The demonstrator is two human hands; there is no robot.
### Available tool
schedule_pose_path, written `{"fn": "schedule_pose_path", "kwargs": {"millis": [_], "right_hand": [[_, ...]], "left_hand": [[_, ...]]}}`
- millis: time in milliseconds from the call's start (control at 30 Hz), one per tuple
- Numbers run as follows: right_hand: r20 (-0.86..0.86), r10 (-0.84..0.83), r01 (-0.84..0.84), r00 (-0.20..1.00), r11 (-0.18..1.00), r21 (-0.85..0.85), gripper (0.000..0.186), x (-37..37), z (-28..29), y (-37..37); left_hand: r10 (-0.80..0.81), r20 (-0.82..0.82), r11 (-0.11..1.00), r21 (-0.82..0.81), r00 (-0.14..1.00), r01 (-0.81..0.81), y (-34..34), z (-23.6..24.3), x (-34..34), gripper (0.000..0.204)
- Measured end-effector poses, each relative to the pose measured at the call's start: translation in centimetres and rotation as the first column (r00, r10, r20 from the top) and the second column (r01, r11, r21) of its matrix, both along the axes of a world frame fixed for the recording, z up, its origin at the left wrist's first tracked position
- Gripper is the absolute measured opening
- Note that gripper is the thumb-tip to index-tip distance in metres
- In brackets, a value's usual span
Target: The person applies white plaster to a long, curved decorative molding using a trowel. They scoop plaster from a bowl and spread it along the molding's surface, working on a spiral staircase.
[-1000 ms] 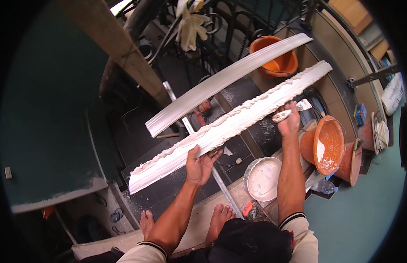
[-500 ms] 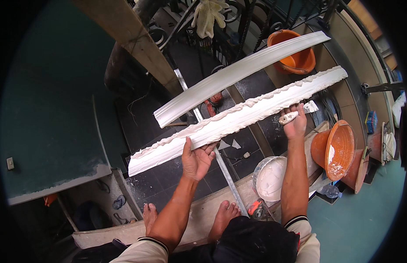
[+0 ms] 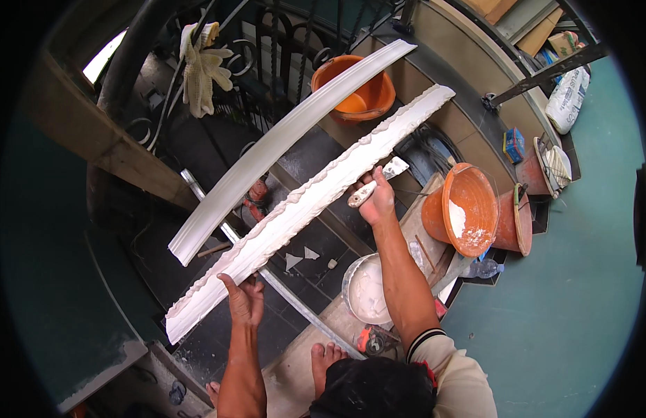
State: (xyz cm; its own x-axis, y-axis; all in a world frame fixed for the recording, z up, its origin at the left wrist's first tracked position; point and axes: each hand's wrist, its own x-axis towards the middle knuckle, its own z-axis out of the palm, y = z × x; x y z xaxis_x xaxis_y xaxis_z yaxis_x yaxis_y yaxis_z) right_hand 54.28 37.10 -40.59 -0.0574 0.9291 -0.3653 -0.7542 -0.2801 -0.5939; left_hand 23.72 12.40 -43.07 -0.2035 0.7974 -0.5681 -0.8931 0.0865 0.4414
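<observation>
A long white plaster moulding (image 3: 305, 216) with ragged wet paste along its edges slants from lower left to upper right. My left hand (image 3: 245, 299) grips it near its lower end, thumb over the edge and fingers underneath. Farther up, my right hand (image 3: 380, 200) is closed on a putty knife (image 3: 363, 195), its blade pointing up and right. That hand also touches the moulding's near edge; its fingertips are partly hidden underneath. Beyond lies a second, smooth, curved white moulding (image 3: 277, 146). A metal bar (image 3: 295, 301) passes below both mouldings.
A bowl (image 3: 346, 285) of white paste stands on a plank beside my right forearm, near an orange tape measure (image 3: 371, 341). Orange buckets (image 3: 438, 212) are at right; another orange bucket (image 3: 385, 90) stands beyond the mouldings. A glove (image 3: 201, 76) hangs on the railing.
The view has swung right, so the scene sits farther left and tilts more steeply. Both hands keep their holds on the moulding and the putty knife.
</observation>
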Motion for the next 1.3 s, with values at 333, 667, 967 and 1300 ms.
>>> {"fn": "schedule_pose_path", "kwargs": {"millis": [333,667,967,1300], "right_hand": [[0.053,-0.007,0.007,0.999,1.000,-0.010,0.052,0.9,-1.1,0.7],[0.082,-0.018,0.022,0.996,0.999,-0.048,0.051,1.7,-0.6,0.8],[0.574,0.189,-0.183,0.796,0.981,-0.069,0.057,4.3,9.8,-10.3],[0.820,0.257,-0.417,-0.511,0.761,-0.498,0.033,9.1,15.2,-28.0]], "left_hand": [[0.060,0.015,0.998,-0.008,0.998,-0.060,-1.0,-0.8,0.1,0.085],[-0.022,-0.101,0.998,-0.062,0.995,0.015,-0.9,-0.9,0.6,0.100],[-0.349,-0.614,0.934,-0.289,0.709,0.210,-8.8,3.2,4.8,0.042],[-0.777,-0.619,0.415,-0.364,0.116,0.834,10.5,0.2,13.1,0.080]]}}
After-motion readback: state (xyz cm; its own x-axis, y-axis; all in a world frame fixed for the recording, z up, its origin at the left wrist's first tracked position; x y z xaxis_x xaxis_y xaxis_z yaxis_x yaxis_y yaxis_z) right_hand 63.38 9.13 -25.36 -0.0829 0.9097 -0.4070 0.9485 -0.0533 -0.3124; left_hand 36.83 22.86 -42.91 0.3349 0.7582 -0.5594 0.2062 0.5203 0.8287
